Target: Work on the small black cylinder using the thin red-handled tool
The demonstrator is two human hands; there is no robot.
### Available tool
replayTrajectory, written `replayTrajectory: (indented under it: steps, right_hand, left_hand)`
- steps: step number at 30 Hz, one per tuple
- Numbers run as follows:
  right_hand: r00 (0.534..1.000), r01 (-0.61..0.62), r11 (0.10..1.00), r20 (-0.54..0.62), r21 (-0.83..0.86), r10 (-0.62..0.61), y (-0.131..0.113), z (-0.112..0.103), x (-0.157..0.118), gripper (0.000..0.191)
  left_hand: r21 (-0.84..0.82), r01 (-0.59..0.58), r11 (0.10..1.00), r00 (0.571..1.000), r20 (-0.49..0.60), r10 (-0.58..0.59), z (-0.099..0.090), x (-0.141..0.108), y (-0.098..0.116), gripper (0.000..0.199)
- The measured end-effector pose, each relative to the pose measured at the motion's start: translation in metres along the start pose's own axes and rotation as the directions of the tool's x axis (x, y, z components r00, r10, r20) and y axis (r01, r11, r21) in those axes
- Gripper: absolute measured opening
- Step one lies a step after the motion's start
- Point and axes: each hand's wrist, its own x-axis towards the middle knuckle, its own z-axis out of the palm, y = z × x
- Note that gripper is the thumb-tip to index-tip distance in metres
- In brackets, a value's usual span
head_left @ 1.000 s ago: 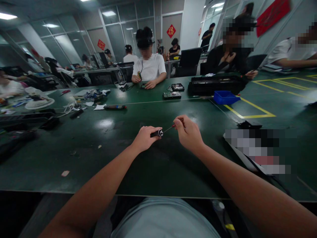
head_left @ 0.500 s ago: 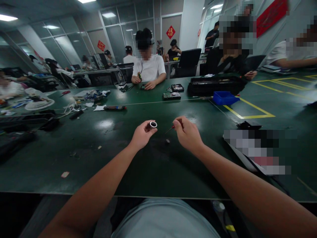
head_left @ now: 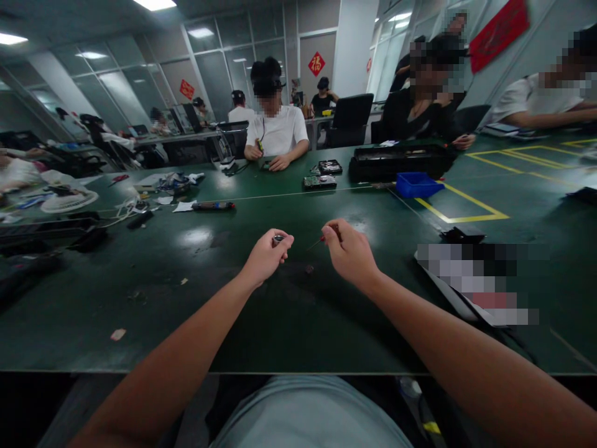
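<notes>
My left hand (head_left: pixel 267 256) is closed around a small dark cylinder with a silver end (head_left: pixel 278 238), held a little above the green table (head_left: pixel 196 298). My right hand (head_left: pixel 351 252) pinches a thin screwdriver with a red grip (head_left: pixel 321 238), its metal tip pointing left toward the cylinder without touching it. A tiny dark part (head_left: pixel 309 269) lies on the table between and just below my two hands.
A blurred flat object (head_left: pixel 471 280) and a small black box (head_left: pixel 463 234) lie to my right. Further back are a blue bin (head_left: pixel 416 184), a long black case (head_left: pixel 401 160), circuit boards (head_left: pixel 319 182), and a pen-like tool (head_left: pixel 213 205). Several people sit around the table.
The screwdriver tip was in the cylinder's end a second ago; the hands have since drawn apart. A tiny part now lies on the table. My left hand has curled more tightly over the cylinder.
</notes>
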Motion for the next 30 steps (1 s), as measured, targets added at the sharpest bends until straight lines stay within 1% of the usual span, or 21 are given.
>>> replayTrajectory:
  steps: [1, 3, 5, 7, 9, 11, 13, 15, 16, 18, 21, 23, 25, 27, 30]
  right_hand:
    - [1.0, 0.001, 1.0, -0.001, -0.001, -0.001, 0.0, 0.0, 0.0, 0.024]
    - [1.0, 0.006, 1.0, 0.001, -0.006, -0.006, 0.0, 0.0, 0.0, 0.023]
    - [1.0, 0.012, 1.0, 0.0, -0.008, -0.012, -0.001, -0.001, 0.0, 0.024]
    - [1.0, 0.016, 1.0, 0.002, -0.009, -0.016, -0.001, -0.001, 0.0, 0.024]
    - [1.0, 0.023, 1.0, 0.003, -0.006, -0.023, 0.0, -0.002, 0.0, 0.023]
    - [1.0, 0.027, 1.0, 0.008, -0.005, -0.027, 0.0, -0.002, 0.0, 0.023]
    - [1.0, 0.024, 1.0, 0.007, -0.007, -0.024, -0.001, -0.002, 0.0, 0.023]
    - [1.0, 0.021, 1.0, 0.003, -0.012, -0.02, -0.002, -0.002, 0.0, 0.023]
    - [1.0, 0.02, 1.0, -0.001, -0.012, -0.02, -0.002, -0.002, 0.0, 0.023]
    - [1.0, 0.02, 1.0, -0.002, -0.012, -0.02, -0.002, -0.002, 0.0, 0.023]
    - [1.0, 0.013, 1.0, 0.006, -0.015, -0.013, -0.003, -0.002, 0.0, 0.023]
    - [1.0, 0.007, 1.0, 0.012, -0.015, -0.007, -0.003, -0.003, 0.0, 0.023]
    - [1.0, 0.006, 1.0, 0.012, -0.011, -0.006, -0.003, -0.003, 0.0, 0.023]
    - [1.0, 0.009, 1.0, 0.01, -0.011, -0.009, -0.003, -0.003, 0.0, 0.023]
    - [1.0, 0.009, 1.0, 0.012, -0.019, -0.009, -0.003, -0.003, 0.0, 0.024]
  left_hand:
    - [0.109, -0.019, 0.994, 0.999, 0.043, 0.015, 0.001, -0.002, 0.004, 0.029]
    - [0.325, -0.124, 0.937, 0.983, 0.167, 0.072, 0.003, -0.005, 0.011, 0.025]
    - [0.473, -0.271, 0.838, 0.942, 0.309, 0.13, 0.008, -0.008, 0.015, 0.023]
    - [0.563, -0.375, 0.737, 0.9, 0.411, 0.144, 0.014, -0.009, 0.014, 0.026]
    - [0.63, -0.404, 0.664, 0.89, 0.439, 0.125, 0.02, -0.009, 0.01, 0.03]
    - [0.687, -0.385, 0.616, 0.902, 0.42, 0.096, 0.025, -0.007, 0.004, 0.034]
    - [0.728, -0.359, 0.584, 0.915, 0.398, 0.066, 0.029, -0.004, 0.0, 0.034]
    - [0.739, -0.352, 0.574, 0.917, 0.396, 0.052, 0.03, -0.001, -0.002, 0.029]
    - [0.734, -0.354, 0.579, 0.915, 0.399, 0.053, 0.03, 0.001, -0.002, 0.027]
    - [0.703, -0.351, 0.618, 0.911, 0.408, 0.053, 0.028, 0.004, 0.0, 0.022]
    - [0.617, -0.305, 0.726, 0.912, 0.409, 0.036, 0.02, 0.008, 0.002, 0.022]
    - [0.553, -0.239, 0.798, 0.921, 0.389, 0.006, 0.011, 0.01, 0.003, 0.024]
    - [0.481, -0.142, 0.865, 0.933, 0.358, -0.046, -0.001, 0.011, 0.003, 0.026]
    - [0.378, -0.03, 0.926, 0.945, 0.314, -0.098, -0.019, 0.012, 0.0, 0.029]
    - [0.147, 0.121, 0.982, 0.97, 0.191, -0.148, -0.054, 0.014, -0.006, 0.031]
